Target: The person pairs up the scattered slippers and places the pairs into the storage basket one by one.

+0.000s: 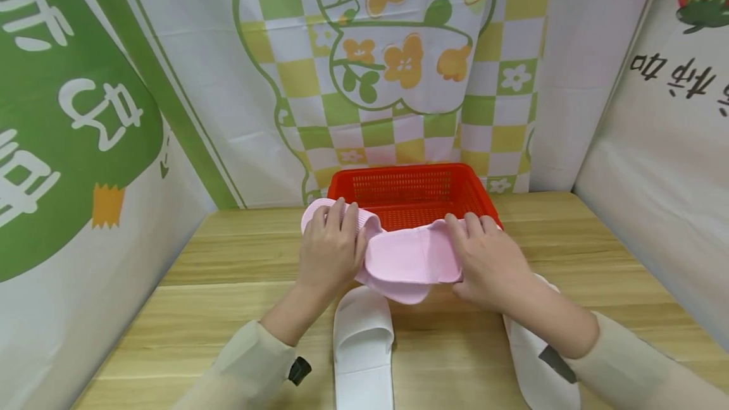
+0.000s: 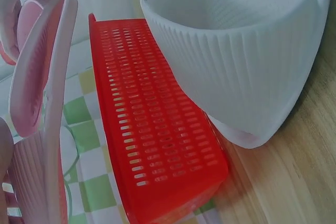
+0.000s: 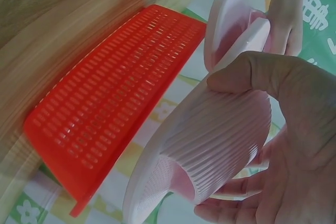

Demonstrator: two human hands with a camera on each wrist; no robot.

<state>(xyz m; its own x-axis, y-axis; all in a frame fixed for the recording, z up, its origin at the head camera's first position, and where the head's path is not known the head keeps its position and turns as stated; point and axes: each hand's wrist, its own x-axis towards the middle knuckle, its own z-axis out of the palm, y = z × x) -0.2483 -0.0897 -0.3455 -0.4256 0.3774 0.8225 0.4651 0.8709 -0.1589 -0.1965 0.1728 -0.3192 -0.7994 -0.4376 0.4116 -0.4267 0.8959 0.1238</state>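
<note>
Both hands hold a pair of pink slippers above the table, at the front of a red basket (image 1: 410, 176). At one end, my left hand (image 1: 333, 245) grips a pink slipper (image 1: 370, 223) by its ribbed strap. My right hand (image 1: 490, 258) grips the other pink slipper (image 1: 398, 258) at the opposite end. In the right wrist view, the thumb lies on the sole's edge and the fingers are round the ribbed strap (image 3: 220, 135). The two slippers overlap lengthwise, close together, in the left wrist view. Parts of both are hidden by the hands.
A white slipper (image 1: 364, 340) lies on the wooden table (image 1: 228, 309) below the pink pair. Another white slipper (image 1: 541, 359) lies to the right, partly under my right forearm. Printed cloth (image 1: 398, 138) hangs behind the basket and along both sides.
</note>
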